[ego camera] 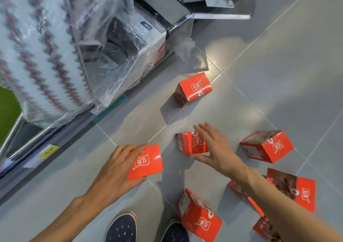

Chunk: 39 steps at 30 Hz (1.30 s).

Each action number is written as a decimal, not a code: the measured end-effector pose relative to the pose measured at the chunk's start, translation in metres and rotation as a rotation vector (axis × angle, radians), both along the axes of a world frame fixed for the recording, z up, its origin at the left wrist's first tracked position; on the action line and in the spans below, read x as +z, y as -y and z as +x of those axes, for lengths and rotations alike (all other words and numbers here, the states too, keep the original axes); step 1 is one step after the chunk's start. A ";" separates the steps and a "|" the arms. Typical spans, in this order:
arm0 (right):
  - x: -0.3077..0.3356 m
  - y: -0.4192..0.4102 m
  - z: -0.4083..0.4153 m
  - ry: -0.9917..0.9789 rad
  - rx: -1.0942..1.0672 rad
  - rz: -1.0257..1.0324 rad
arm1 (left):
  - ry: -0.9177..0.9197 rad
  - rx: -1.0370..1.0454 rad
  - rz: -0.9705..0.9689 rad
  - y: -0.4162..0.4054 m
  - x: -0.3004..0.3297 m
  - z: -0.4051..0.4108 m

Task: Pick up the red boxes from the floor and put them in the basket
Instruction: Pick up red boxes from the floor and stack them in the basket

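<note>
Several red boxes with white lettering lie scattered on the grey tiled floor. My left hand [118,169] is closed around one red box [146,163], fingers over its top edge and thumb under it. My right hand [215,147] hovers spread open over a second red box [191,143], fingers above it and thumb at its near side, not gripping. Another box [194,88] lies farther away near the shelf. More red boxes lie at the right [267,146], at the lower right [297,189] and by my feet [199,217]. No basket is in view.
A shelf unit [61,134] with plastic-wrapped goods [37,56] runs along the left, a yellow price tag [48,151] on its rail. My two dark shoes [121,228] stand at the bottom. Grey metal fixtures [219,0] sit at the top.
</note>
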State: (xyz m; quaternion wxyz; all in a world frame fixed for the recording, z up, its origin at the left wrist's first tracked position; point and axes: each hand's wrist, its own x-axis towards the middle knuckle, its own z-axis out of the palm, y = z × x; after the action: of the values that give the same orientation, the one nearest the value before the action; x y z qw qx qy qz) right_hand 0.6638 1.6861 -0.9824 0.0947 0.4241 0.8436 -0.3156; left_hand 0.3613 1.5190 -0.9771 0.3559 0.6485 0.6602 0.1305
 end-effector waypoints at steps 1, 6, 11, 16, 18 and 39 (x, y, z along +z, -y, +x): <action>-0.013 -0.004 0.001 0.027 0.013 -0.001 | 0.002 0.014 0.003 0.003 -0.003 -0.003; -0.062 -0.012 0.009 0.050 0.141 0.045 | -0.027 0.046 0.030 0.018 -0.029 -0.013; -0.053 -0.013 0.008 0.022 0.106 0.088 | -0.026 0.101 0.003 0.028 -0.031 -0.014; 0.029 -0.019 -0.006 -0.029 0.049 0.131 | -0.004 0.137 0.007 0.017 0.030 -0.019; 0.087 -0.025 -0.017 -0.078 0.004 0.137 | 0.011 0.136 0.040 0.007 0.076 -0.026; 0.752 0.040 -0.156 -0.460 0.282 0.419 | -0.258 0.515 0.489 0.102 0.718 -0.090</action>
State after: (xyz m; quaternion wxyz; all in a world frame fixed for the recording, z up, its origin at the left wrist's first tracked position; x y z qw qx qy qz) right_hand 0.5076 1.6465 -0.2303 -0.1448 0.2310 0.9397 -0.2064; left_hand 0.2716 1.4169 -0.2594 0.0602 0.5382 0.7903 0.2866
